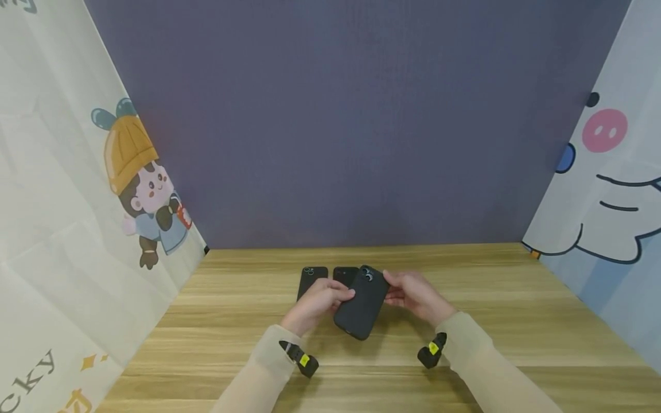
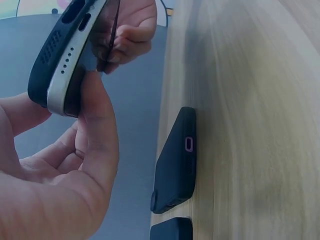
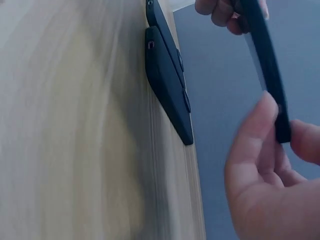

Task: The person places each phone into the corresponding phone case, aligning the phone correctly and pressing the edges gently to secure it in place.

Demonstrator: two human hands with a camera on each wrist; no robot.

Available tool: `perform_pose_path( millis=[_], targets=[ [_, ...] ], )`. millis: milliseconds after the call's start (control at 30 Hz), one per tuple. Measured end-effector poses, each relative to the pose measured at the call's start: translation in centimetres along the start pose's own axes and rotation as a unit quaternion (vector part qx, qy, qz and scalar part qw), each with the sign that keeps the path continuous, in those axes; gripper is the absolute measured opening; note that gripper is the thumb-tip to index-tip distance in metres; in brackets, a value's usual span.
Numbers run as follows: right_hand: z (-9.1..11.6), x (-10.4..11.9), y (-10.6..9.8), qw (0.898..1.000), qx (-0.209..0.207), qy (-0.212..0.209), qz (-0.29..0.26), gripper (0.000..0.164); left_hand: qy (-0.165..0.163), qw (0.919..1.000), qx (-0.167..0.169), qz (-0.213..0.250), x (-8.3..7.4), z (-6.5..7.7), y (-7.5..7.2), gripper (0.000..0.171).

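Both hands hold a phone in a black case (image 1: 363, 310) tilted above the table, its back with the camera lenses facing up. My left hand (image 1: 316, 301) pinches its left edge, thumb on the back. At the upper right corner, my right hand (image 1: 417, 295) pinches it between thumb and fingers. In the left wrist view the phone's silver bottom edge (image 2: 75, 57) shows speaker holes and a port, and the black case (image 2: 45, 62) stands partly away from it there. Behind lie two more black phones, the left one (image 1: 311, 277) and the middle one (image 1: 345, 275), partly hidden.
The wooden table (image 1: 248, 344) runs back to a dark grey-blue panel (image 1: 361, 126). White cloths with cartoon prints, the left cloth (image 1: 51, 172) and the right cloth (image 1: 619, 218), hang at the sides. Black wrist straps with cameras are on both sleeves.
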State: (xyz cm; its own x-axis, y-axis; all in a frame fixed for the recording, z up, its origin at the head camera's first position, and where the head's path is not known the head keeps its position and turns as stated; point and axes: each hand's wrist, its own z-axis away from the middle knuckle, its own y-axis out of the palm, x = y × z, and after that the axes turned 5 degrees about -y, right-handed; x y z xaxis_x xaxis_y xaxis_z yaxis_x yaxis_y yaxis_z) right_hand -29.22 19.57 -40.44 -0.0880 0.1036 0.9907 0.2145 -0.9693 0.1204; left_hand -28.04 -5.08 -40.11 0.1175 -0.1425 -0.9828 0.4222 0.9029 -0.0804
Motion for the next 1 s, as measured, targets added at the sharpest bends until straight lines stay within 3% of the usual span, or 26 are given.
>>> perform_pose_path(
  millis=[300,600,800,1000],
  targets=[
    [0.0,-0.5,-0.3,1.000,0.005,-0.003,0.016,0.023,0.004,0.9999,0.013,-0.004,-0.4,0.2,0.1,0.027],
    [0.4,-0.3,-1.2,0.996,0.074,0.045,0.024,0.023,-0.001,0.9995,0.011,-0.028,-0.6,0.5,-0.1,0.024],
    [0.4,0.0,-1.3,0.994,0.084,0.027,0.057,0.025,0.011,0.9989,0.022,-0.040,-0.7,0.5,-0.1,0.024],
    [0.3,0.3,-0.9,0.989,0.119,0.001,0.091,0.043,0.009,0.9967,0.055,-0.059,-0.9,0.5,0.1,0.021]
  ],
)
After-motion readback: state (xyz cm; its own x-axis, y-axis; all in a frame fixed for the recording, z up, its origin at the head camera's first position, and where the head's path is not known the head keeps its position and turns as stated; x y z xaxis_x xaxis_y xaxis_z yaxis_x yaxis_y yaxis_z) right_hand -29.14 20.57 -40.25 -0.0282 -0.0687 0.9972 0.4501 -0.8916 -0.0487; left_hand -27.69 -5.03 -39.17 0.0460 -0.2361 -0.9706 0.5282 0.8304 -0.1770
